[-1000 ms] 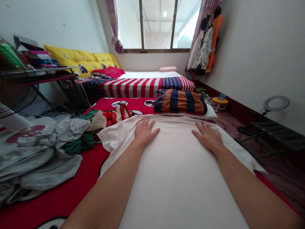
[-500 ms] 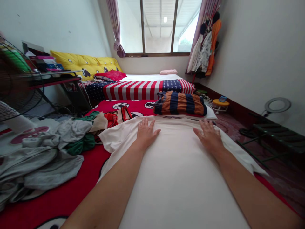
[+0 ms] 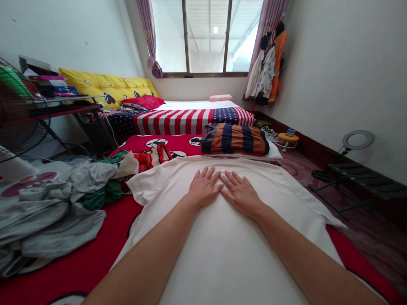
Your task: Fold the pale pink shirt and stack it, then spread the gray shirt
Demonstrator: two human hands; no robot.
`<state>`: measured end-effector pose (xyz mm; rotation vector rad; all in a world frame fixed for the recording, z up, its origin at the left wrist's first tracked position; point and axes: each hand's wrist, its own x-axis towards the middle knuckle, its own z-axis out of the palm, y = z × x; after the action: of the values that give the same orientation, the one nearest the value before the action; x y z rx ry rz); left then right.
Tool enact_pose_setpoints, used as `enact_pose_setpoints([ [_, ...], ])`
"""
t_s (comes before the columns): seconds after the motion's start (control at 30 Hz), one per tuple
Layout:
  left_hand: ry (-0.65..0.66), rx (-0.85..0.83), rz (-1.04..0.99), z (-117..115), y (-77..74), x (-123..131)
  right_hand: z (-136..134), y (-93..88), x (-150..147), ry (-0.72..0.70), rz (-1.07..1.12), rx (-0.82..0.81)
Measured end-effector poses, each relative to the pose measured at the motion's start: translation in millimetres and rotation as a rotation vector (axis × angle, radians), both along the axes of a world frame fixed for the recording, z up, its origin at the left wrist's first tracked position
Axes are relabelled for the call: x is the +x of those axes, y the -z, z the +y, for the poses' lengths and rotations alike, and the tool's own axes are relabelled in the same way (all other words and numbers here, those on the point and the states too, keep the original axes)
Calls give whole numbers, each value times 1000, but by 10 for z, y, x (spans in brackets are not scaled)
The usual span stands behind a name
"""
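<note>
A white T-shirt (image 3: pixel 235 250) lies spread out before me on a red blanket (image 3: pixel 79 254), its neck end away from me and its short sleeves out to both sides. My left hand (image 3: pixel 205 186) rests flat on the upper chest of the shirt, fingers stretched out. Beside it my right hand (image 3: pixel 241 192) also lies flat on the cloth, with its fingertips close to those of the left. Neither hand grips the fabric. Just beyond the collar sits a stack of folded clothes with an orange and navy striped shirt (image 3: pixel 235 139) on top.
A heap of crumpled grey clothes (image 3: pixel 60 216) lies on the left, with green and red pieces behind it. Further left stand a fan (image 3: pixel 22 110) and a desk. At the right are a dark green folding stool (image 3: pixel 365 180) and a ring light (image 3: pixel 358 140). A bed (image 3: pixel 178 120) stands under the window.
My right hand has slid left from the shirt's right shoulder to the middle of the chest. My left hand has moved slightly right and nearer to me. Both still lie flat.
</note>
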<state>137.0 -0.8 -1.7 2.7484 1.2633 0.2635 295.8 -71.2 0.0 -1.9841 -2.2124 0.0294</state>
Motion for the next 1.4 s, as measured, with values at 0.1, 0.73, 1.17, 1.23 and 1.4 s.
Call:
enact_pose_setpoints([
  [0.1,-17,-16,3,-1,-24,4,1,5,6,-16,32,25],
  [0.73,-1,-73,-17,27,-55,8,-63,-125,-49,-437,834,280],
  [1.17,21,-54,6,27,-59,-7,-77,-146,-68,-371,829,187],
  [1.23,25,-48,5,27,-55,-7,-79,-155,-75,-373,830,179],
  [1.4,28,-31,14,18,-57,-8,-86,-176,-90,-362,842,161],
])
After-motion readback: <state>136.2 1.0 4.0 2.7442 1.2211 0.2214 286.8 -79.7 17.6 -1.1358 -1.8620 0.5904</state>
